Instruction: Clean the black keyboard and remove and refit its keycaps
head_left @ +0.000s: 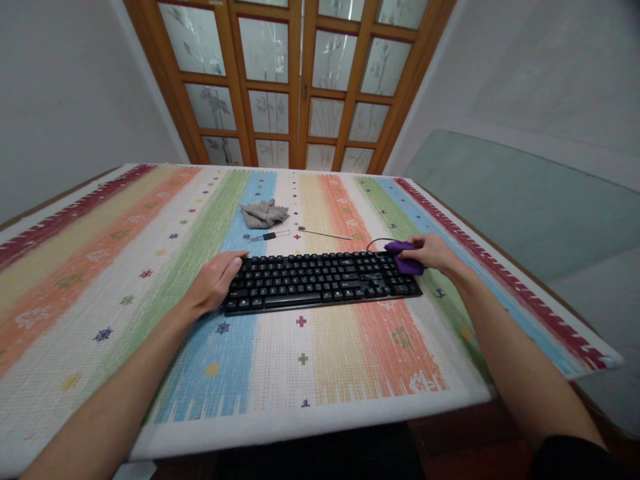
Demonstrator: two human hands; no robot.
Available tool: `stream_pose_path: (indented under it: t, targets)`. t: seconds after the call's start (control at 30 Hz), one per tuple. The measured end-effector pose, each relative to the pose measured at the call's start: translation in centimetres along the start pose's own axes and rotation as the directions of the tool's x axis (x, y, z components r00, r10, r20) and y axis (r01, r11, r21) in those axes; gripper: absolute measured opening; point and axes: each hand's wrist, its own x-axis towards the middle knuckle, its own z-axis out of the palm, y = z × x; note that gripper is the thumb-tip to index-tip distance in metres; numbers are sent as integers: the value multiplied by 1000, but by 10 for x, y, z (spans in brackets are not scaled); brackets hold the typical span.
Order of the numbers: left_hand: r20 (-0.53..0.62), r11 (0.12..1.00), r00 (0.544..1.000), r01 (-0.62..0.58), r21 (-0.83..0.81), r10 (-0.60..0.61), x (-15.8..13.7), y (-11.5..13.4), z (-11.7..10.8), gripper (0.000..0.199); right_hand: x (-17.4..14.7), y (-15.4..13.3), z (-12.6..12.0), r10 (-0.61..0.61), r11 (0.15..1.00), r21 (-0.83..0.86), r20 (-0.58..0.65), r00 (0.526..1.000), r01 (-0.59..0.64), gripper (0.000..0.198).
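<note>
Forearms (135,373) foremost | right fingers (411,255) pinch purple cloth (409,267) atop keyboard (320,280) | left fingers (231,268) clasp its left end

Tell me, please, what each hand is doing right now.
Left hand: closed on the left end of the keyboard.
Right hand: closed on a purple cloth at the keyboard's right end.

A wide fabric tablecloth (280,373) runs in lengthwise stripes of dark red, yellow, orange, white, green and blue, printed with small flowers, stars and crosses, its near border plain white. Beyond its far edge stand orange-brown wooden double doors (307,87) with frosted, plant-patterned glass panes (273,110). Plain pale walls (65,87) flank them. At right is a grey-green, round-cornered panel (515,180); below, dark reddish-brown flooring (465,440).
</note>
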Motion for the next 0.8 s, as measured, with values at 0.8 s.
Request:
stream_pose_path:
  t: [0.8]
  targets:
    - [24,999,1000,-8,46,7,2,-1,-1,68,-17,11,5,30,992,122,-106,994,-17,25]
